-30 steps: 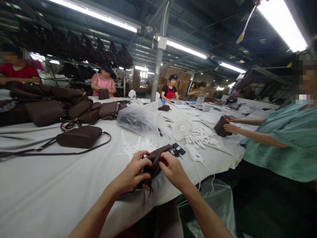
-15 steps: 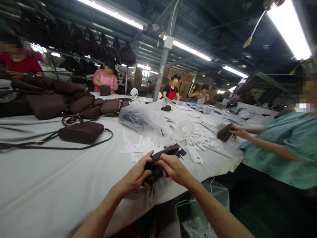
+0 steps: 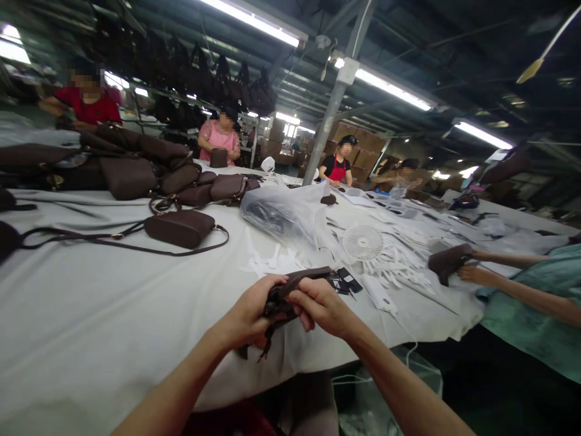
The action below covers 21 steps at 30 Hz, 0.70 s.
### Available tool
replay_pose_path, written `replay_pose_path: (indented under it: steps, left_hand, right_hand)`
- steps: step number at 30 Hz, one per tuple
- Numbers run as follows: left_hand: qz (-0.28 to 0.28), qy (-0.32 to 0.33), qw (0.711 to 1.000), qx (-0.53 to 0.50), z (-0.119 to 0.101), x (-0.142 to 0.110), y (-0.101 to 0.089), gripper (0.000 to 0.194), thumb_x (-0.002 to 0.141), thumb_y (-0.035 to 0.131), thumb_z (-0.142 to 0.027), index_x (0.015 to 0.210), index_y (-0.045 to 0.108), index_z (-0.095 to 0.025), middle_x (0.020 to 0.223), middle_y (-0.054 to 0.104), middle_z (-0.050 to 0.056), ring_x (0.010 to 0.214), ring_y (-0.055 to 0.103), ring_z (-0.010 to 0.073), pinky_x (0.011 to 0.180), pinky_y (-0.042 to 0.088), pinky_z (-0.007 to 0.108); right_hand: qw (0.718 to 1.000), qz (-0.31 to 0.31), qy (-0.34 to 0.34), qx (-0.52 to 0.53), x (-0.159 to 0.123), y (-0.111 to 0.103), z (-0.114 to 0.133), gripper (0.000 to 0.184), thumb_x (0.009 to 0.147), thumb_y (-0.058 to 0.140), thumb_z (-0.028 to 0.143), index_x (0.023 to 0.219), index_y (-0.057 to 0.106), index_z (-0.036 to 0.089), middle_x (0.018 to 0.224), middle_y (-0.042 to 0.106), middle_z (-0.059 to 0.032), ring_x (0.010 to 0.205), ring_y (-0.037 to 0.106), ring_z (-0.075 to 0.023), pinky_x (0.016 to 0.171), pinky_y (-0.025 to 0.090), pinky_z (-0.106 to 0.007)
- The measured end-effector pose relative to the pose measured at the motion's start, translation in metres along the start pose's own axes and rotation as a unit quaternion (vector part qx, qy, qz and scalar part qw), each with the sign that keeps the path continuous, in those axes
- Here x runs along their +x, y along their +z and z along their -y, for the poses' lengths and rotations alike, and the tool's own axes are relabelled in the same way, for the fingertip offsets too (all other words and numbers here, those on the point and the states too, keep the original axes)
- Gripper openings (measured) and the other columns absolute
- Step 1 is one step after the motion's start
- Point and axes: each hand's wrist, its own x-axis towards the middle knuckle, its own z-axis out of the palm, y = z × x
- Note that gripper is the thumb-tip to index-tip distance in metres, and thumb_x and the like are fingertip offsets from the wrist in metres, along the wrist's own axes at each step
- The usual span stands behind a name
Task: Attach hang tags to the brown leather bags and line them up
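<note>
A small dark brown leather handbag (image 3: 278,301) is held between my two hands above the near edge of the table. My left hand (image 3: 254,309) wraps round its left end, with the thumb and fingers closed on it. At the bag's upper edge, the bent fingers of my right hand (image 3: 320,306) pinch the leather; exactly which part they grip is hidden. Thin dark cords dangle below my left hand. Several black tags (image 3: 348,280) lie just beyond the bag. To the left, another brown handbag (image 3: 179,229) rests on the white-covered table (image 3: 136,309) with its strap stretched out.
Brown handbags (image 3: 129,178) are heaped at the back left. A clear plastic bag (image 3: 281,212), white fan (image 3: 363,242) and white corded device (image 3: 380,295) lie ahead, among white strips (image 3: 403,272). At right, a co-worker's hands hold a brown bag (image 3: 447,261). Others work across the table.
The view has swung left, so the surroundings sit further right. My hands still hold the bag, now with a band of leather raised at its top edge. The co-worker's bag has tilted.
</note>
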Motion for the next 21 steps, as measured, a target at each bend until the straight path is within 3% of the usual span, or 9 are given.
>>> replay_pose_path:
  steps: [3,6,10,12,16,21]
  left_hand:
    - [-0.009,-0.024,0.999,-0.041,-0.001,-0.007,-0.016,0.049,0.075,0.067,-0.015,0.121,0.052,-0.017,0.113,0.063,0.007,0.102,0.059,0.023,0.092,0.047,0.035]
    - [0.007,-0.039,0.997,-0.072,0.005,-0.009,-0.03,0.05,0.072,0.069,-0.017,0.121,0.055,-0.017,0.113,0.063,0.007,0.103,0.059,0.0235,0.093,0.047,0.035]
    - [0.093,-0.059,0.978,-0.179,0.017,-0.011,-0.052,0.067,0.076,0.071,-0.031,0.138,0.048,-0.022,0.139,0.053,0.008,0.128,0.048,0.0293,0.109,0.036,0.044]
    - [0.118,-0.07,0.96,-0.245,0.024,-0.014,-0.057,0.066,0.081,0.065,-0.039,0.143,0.045,-0.025,0.146,0.048,0.006,0.136,0.041,0.0306,0.113,0.03,0.047]
    - [0.089,-0.07,0.96,-0.257,0.032,-0.021,-0.051,0.062,0.083,0.062,-0.05,0.138,0.053,-0.024,0.146,0.048,0.006,0.138,0.038,0.0337,0.116,0.023,0.05]
    - [0.079,-0.066,0.953,-0.285,0.03,-0.039,-0.032,0.073,0.082,0.063,-0.05,0.146,0.04,-0.026,0.149,0.044,0.009,0.137,0.039,0.0324,0.115,0.027,0.051]
  right_hand:
    - [0.999,0.01,-0.023,-0.027,0.013,0.018,0.007,0.034,0.093,0.044,0.037,0.064,0.049,0.02,0.044,0.051,0.005,0.036,0.047,-0.0072,0.04,0.038,-0.018]
    - [1.0,-0.001,-0.005,-0.004,0.024,0.026,0.002,0.033,0.093,0.046,0.038,0.066,0.05,0.02,0.042,0.051,0.0057,0.036,0.049,-0.0079,0.042,0.039,-0.019]
    - [0.987,-0.025,0.066,0.142,0.033,0.022,-0.01,0.039,0.084,0.056,0.055,0.069,0.05,0.019,0.049,0.052,0.007,0.035,0.05,-0.0082,0.037,0.038,-0.02]
    - [0.981,-0.019,0.086,0.171,0.035,0.023,-0.013,0.041,0.081,0.06,0.057,0.07,0.05,0.019,0.054,0.054,0.0063,0.037,0.052,-0.0081,0.037,0.04,-0.02]
    - [0.977,0.043,0.11,0.176,0.031,0.033,-0.014,0.041,0.081,0.061,0.058,0.08,0.054,0.017,0.059,0.057,0.0045,0.043,0.056,-0.0093,0.041,0.045,-0.02]
    - [0.977,0.066,0.107,0.171,0.018,0.035,-0.013,0.037,0.086,0.057,0.054,0.083,0.054,0.017,0.061,0.056,0.0038,0.049,0.057,-0.0092,0.049,0.049,-0.021]
